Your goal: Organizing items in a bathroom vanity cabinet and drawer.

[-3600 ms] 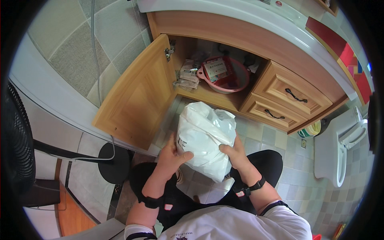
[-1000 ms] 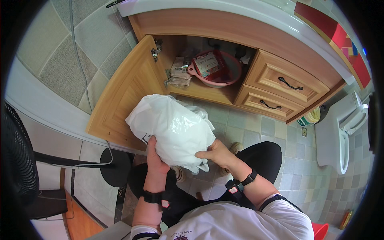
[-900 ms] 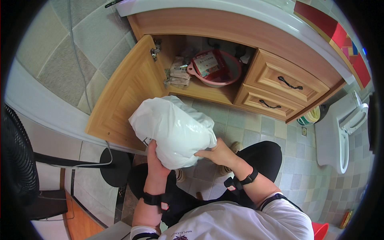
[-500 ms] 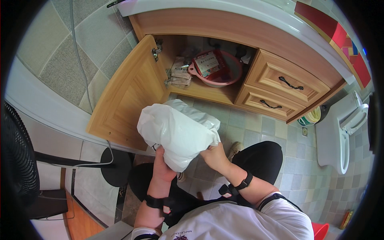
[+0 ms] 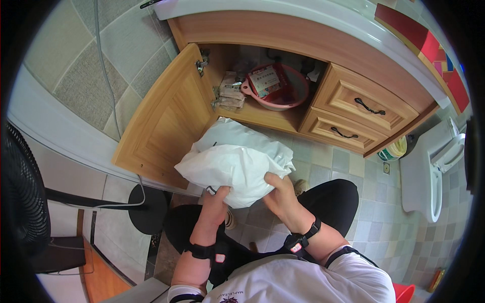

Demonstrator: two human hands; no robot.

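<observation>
- While both hands bear on one white plastic bag [image 5: 235, 161], the bag sits between them, in front of the open cabinet and above the floor; its contents are not visible.
- Left hand [image 5: 216, 202]: closed at the bag's near left edge, thumb uppermost, fingers largely hidden. Judged best practice: support from beneath, so that the thin film takes no strain.
- Right hand [image 5: 280, 196]: holding the bag's near right side, thumb over the top, remaining fingers out of sight. Advisable to press the loose folds flat with the thumb and match the left hand's height, keeping the load level.
- Clearance: the bag overlaps the cabinet door [image 5: 161, 116] in view; contact cannot be determined. Keeping it off the door edge would lessen the risk of a tear.
- Count, left to right: one black fan [image 5: 25, 182]; one open door; one bag; pale packets [image 5: 231, 93], at least two, exact number unclear; one pink basin [image 5: 278, 107], containing one red package [image 5: 270, 81]; two drawers [image 5: 364, 91], both closed, with two black handles [image 5: 369, 107]; one tub [image 5: 393, 150]; one toilet [image 5: 414, 171].
</observation>
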